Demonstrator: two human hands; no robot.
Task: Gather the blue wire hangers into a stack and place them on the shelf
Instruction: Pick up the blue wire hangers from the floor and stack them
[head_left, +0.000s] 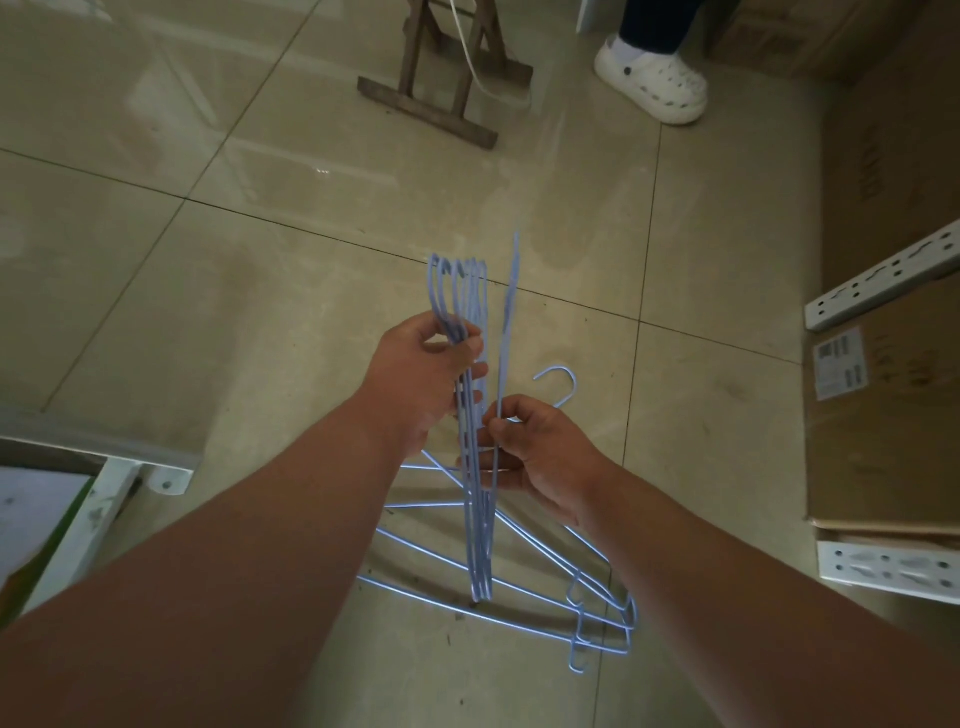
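Above the tiled floor, my left hand (418, 382) grips a bunch of several blue wire hangers (470, 306) near their hooks, seen edge-on, with the lower ends hanging down to about knee height. My right hand (540, 457) pinches a single blue hanger (508, 322) just right of the bunch, almost touching it. More blue hangers (519, 584) lie flat on the floor beneath my hands, and one hook (563, 376) pokes out beyond my right hand. A white metal shelf rail (883, 283) shows at the right.
Large cardboard boxes (883, 415) fill the right side, with another white perforated rail (888, 569) below them. A wooden stand (441, 98) and a white cable are at the top. A person's foot in a white clog (657, 85) stands top right. A white frame (88, 530) sits lower left.
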